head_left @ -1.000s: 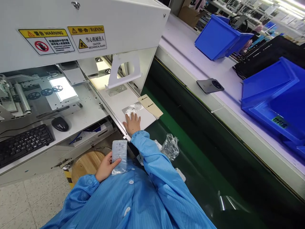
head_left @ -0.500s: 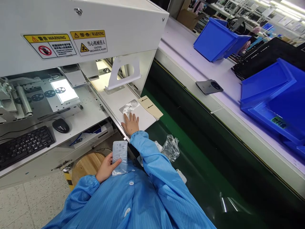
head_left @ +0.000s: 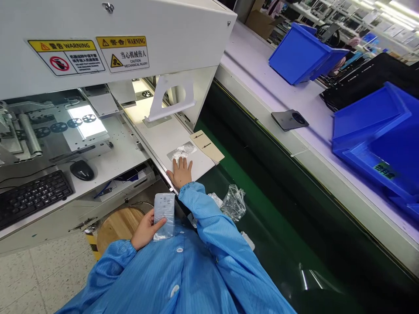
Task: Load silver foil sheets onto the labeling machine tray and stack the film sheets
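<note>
In my left hand (head_left: 147, 227) is a phone back cover (head_left: 164, 218) wrapped in clear plastic film, its small holes at the top. The thumb lies over its face, and the cover stands nearly upright in front of my coat. My right hand (head_left: 182, 174) rests palm down on a white machine plate (head_left: 202, 168), fingers spread. Its fingertips reach the near edge of a shiny silvery panel (head_left: 182, 150) with rounded corners. Whether they touch the panel I cannot tell. A cream board (head_left: 207, 145) with two dark slots adjoins the plate on the right.
A white bracket (head_left: 173, 98) hangs over the plate. The keyboard (head_left: 32, 198) and mouse (head_left: 82, 170) lie left. Crumpled clear plastic (head_left: 234, 203) sits on the dark green belt (head_left: 275, 226). Across it are a dark phone cover (head_left: 290, 120) and blue bins (head_left: 304, 54).
The silvery panel has shifted slightly rightward and turned a little on the plate. Black round parts on the machine's left side have moved right. My left hand keeps its hold.
</note>
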Available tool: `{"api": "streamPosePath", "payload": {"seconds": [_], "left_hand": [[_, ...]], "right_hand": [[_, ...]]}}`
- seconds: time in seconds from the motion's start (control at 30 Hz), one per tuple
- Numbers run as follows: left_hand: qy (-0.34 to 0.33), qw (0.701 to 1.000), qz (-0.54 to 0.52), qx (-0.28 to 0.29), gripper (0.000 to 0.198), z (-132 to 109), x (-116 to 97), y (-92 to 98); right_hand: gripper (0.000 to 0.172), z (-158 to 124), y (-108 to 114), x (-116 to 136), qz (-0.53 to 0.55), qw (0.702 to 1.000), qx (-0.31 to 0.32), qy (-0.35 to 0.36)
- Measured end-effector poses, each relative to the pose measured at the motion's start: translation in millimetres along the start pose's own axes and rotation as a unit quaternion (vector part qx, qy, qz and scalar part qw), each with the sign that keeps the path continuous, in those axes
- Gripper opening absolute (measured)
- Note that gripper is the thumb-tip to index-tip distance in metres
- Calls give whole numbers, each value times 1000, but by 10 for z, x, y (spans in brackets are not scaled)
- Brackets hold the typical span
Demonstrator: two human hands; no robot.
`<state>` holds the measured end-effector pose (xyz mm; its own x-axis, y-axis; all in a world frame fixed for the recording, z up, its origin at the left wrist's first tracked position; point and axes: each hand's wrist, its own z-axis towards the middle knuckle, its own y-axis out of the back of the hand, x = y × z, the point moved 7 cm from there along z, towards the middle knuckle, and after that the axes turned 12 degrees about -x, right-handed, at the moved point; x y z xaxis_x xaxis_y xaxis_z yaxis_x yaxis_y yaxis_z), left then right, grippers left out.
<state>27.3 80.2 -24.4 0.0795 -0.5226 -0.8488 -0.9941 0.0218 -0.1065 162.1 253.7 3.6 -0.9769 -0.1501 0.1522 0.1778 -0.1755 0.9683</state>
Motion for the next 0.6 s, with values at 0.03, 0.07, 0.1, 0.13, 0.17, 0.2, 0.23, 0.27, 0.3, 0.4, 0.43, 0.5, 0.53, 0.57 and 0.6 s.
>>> {"api": "streamPosePath", "payload": {"seconds": [0.03,0.07,0.1,0.13,0.17,0.2,0.23,0.27,0.3,0.4,0.43,0.5,0.53,0.57,0.6], "left_hand": [[-1,1000,1,3,63,5,-5,-13],[-2,1000,3,5,63,8,-13,-27],[-3,1000,3,9,62,11,-21,-40],[-3,1000,2,12,62,14,-30,-53],[-4,1000,1,15,61,16,-38,-63],[-5,1000,1,17,61,17,-45,-70],[-6,1000,0,19,61,19,-51,-74],[-7,1000,0,19,60,20,-53,-76],[-8,1000,1,19,60,22,-54,-75],[-8,1000,5,10,61,30,-54,-63],[-9,1000,8,5,61,34,-59,-58],[-14,1000,15,-2,62,46,-82,-55],[-17,1000,18,0,62,54,-98,-65],[-20,1000,23,8,62,63,-115,-86],[-25,999,28,19,61,74,-134,-117]], "right_hand": [[67,-22,9,-5,-2,1000,1,-4],[67,-31,15,-9,-4,1000,3,-7],[67,-30,20,-11,-5,1000,5,-10],[67,-22,23,-10,-5,1000,5,-12],[67,-9,26,-4,-5,1000,4,-12],[67,6,29,4,-3,1000,2,-11],[68,20,32,15,-2,1000,0,-10],[68,33,39,27,1,1000,-3,-10],[68,44,50,40,6,1000,-5,-11],[66,57,146,64,40,999,-13,-17],[64,49,210,62,67,997,-19,-19],[55,-9,378,32,156,987,-29,-22],[50,-66,466,1,215,976,-26,-24],[45,-147,547,-35,276,961,-12,-24],[42,-250,615,-74,330,944,13,-22]]}}
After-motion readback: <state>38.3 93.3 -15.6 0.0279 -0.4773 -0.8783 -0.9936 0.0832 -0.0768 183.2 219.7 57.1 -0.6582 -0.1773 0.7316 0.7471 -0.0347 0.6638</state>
